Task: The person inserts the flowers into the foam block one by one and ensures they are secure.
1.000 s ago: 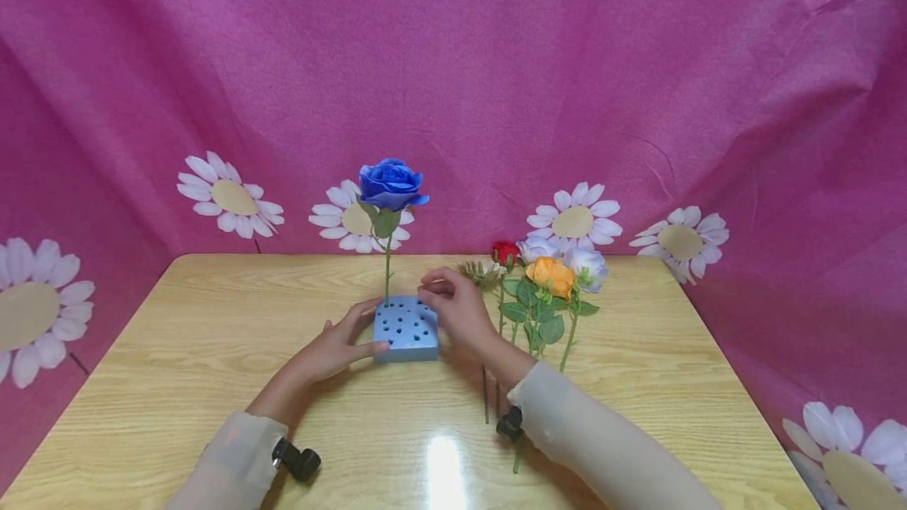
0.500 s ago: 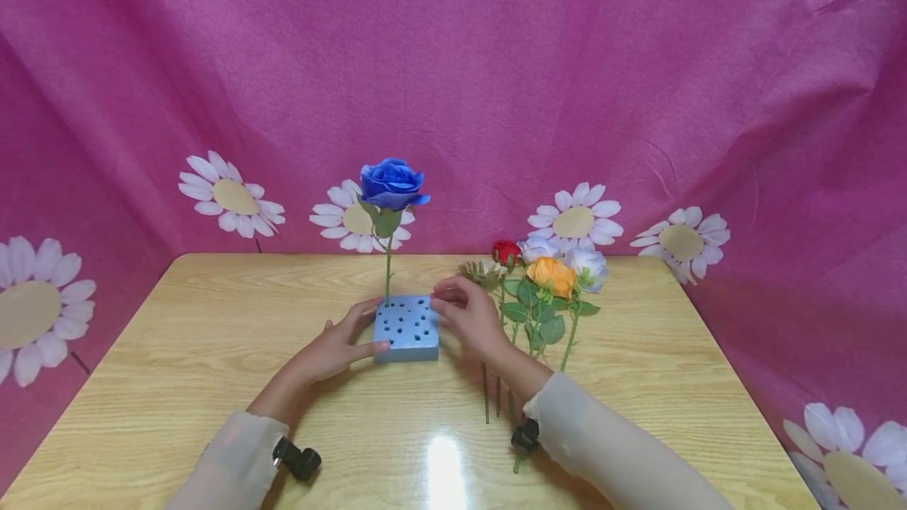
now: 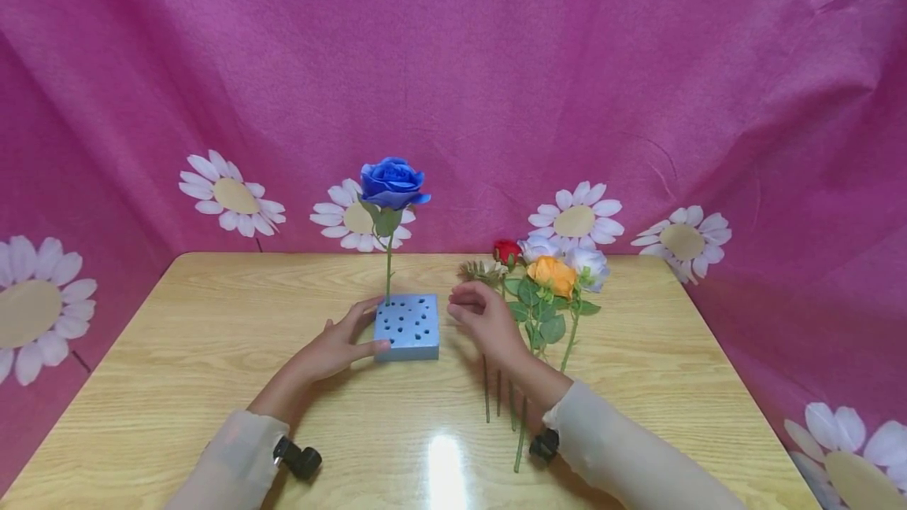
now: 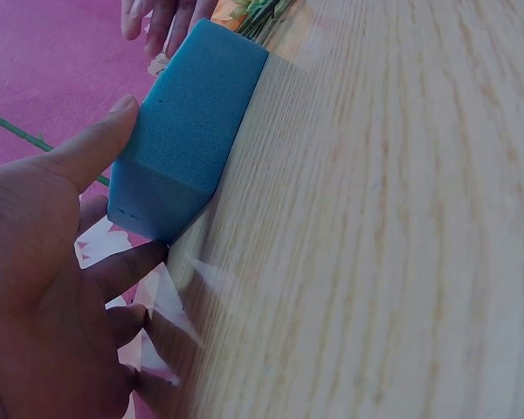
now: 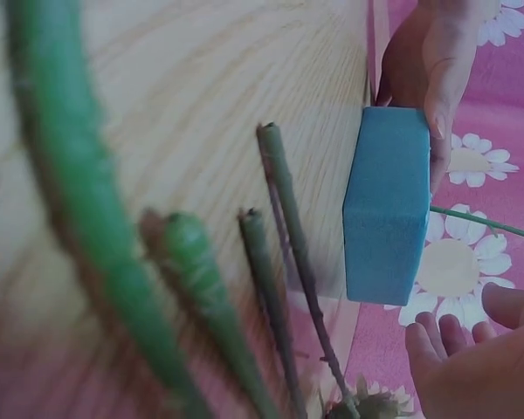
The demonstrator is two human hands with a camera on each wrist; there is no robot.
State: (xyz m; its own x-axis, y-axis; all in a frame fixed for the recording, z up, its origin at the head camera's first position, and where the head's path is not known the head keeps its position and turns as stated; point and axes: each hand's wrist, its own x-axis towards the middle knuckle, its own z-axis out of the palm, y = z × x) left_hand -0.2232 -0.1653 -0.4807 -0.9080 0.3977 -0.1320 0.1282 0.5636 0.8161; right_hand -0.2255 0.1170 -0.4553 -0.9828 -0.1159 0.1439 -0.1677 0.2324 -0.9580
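- Left hand [image 3: 338, 349] grips the block [image 3: 408, 324] at left, probably to steady it.
- Planted far left in it, the rose [image 3: 393, 183] stands upright.
- Right hand [image 3: 490, 327], loosely curled, holds nothing.

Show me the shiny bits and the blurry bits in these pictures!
Head view: white glare shines on the front of the table; right wrist view: the thick green stem at the left is blurry, while the blue block has crisper edges; left wrist view: dim, with dark patches beside the left hand.

Left grip [image 3: 338, 349] holds — right grip [image 3: 489, 323] hovers, loosely curled.
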